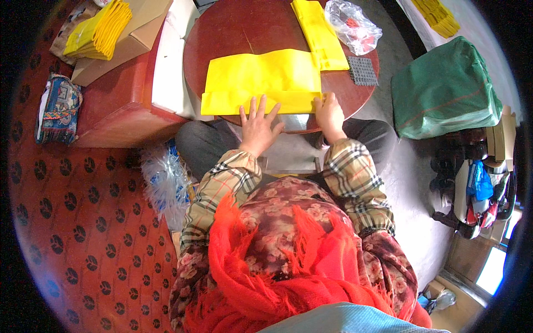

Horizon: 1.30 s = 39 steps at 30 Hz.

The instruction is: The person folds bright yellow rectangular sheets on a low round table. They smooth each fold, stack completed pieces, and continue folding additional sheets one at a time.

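Note:
A yellow fabric piece [262, 70] lies across the round red-brown table [220, 25], its near edge folded over into a band. My left hand [260, 127] rests with spread fingers on that band. At the band's right end, my right hand [330, 114] has its fingers curled on the fabric corner; the thumb and fingertips pinch it. Beyond the right end lies a folded yellow fabric strip [327, 37], partly touching the first piece. A dark grey textured square [363, 70] sits by the table's right edge, with a clear plastic bag [354, 27] holding red bits behind it.
At the left stand a red cabinet [112, 108] and a cardboard box [145, 33], with stacked yellow fabric [98, 31] above. A patterned cloth bag [60, 110] lies at the far left. A large green wrapped bundle [445, 91] stands to the right. Silvery tinsel-like material [162, 177] is beside my left leg.

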Tool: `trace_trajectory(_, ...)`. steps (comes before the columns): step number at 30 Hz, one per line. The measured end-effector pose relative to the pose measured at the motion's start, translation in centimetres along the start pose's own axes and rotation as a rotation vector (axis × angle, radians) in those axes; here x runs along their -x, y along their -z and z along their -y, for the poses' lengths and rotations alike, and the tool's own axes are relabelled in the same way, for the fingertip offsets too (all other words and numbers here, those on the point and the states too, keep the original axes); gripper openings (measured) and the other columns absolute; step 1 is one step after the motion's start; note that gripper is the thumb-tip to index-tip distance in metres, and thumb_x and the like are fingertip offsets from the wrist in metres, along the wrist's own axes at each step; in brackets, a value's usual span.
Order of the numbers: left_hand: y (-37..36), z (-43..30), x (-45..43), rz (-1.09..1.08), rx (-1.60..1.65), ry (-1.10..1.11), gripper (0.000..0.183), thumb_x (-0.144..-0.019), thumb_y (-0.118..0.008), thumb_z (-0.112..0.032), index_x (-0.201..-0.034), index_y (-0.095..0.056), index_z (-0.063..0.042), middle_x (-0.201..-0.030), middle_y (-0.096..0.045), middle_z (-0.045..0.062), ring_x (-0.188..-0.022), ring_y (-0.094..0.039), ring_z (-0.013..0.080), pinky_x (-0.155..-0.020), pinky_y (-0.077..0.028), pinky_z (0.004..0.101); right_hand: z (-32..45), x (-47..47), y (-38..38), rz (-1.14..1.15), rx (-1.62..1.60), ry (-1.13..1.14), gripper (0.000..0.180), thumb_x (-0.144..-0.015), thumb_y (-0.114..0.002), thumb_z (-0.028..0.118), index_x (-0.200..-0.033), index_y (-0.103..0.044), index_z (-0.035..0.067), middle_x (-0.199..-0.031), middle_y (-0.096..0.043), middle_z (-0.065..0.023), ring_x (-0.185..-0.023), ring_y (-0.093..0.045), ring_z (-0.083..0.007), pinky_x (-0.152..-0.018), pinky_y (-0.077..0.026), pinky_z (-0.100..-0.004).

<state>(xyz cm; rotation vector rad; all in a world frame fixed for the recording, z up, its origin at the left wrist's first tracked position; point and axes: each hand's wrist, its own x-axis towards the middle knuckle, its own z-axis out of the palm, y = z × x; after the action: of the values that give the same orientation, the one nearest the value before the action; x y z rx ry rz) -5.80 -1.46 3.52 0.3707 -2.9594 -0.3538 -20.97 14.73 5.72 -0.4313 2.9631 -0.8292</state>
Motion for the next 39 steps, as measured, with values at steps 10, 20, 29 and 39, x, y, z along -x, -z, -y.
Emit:
trace_trajectory(10,-0.5,0.6,0.7,-0.05,0.011,-0.024,0.058,-0.09,-0.056,-0.05,-0.142,-0.047,-0.025,-0.155,-0.027,0.018,-0.144,-0.017,0.0422,-0.109,-0.013,0.0689,1.5,5.7,-1.6,0.186,0.256,0.74,0.062,-0.089,-0.06,0.039,-0.14,-0.045,0.009,-0.15,-0.036,-0.0152,-0.143,-0.026,-0.034,-0.116,-0.021,-0.0502)
trace_trajectory(20,-3.1,1.8,5.5,-0.148,1.321,0.786,0.038,-0.092,-0.066,-0.028,-0.109,-0.047,0.0,-0.108,-0.053,0.013,-0.1,-0.054,0.0252,-0.085,-0.045,0.0399,3.5,9.5,-1.7,0.255,0.288,0.719,0.065,-0.088,-0.058,0.048,-0.138,-0.047,0.008,-0.145,-0.041,-0.0157,-0.125,-0.043,-0.033,-0.103,-0.033,-0.047)
trace_trajectory(29,-4.0,0.5,4.1,0.041,2.067,0.853,0.03,-0.099,-0.055,-0.023,-0.12,-0.051,-0.002,-0.111,-0.06,0.011,-0.097,-0.062,0.0229,-0.08,-0.054,0.0361,4.2,10.6,-2.3,0.349,0.066,0.781,0.057,-0.088,-0.059,0.042,-0.13,-0.053,0.003,-0.137,-0.049,-0.0189,-0.121,-0.047,-0.0348,-0.103,-0.034,-0.047)
trace_trajectory(39,-1.6,2.1,6.0,0.082,1.913,0.961,0.032,-0.097,-0.055,-0.016,-0.128,-0.049,-0.008,-0.121,-0.06,0.008,-0.106,-0.061,0.0252,-0.088,-0.053,0.0454,-1.3,4.7,-1.3,-0.144,-0.222,0.435,0.046,-0.085,-0.068,0.02,-0.12,-0.052,-0.005,-0.123,-0.053,-0.0252,-0.112,-0.049,-0.0423,-0.097,-0.041,-0.0478)
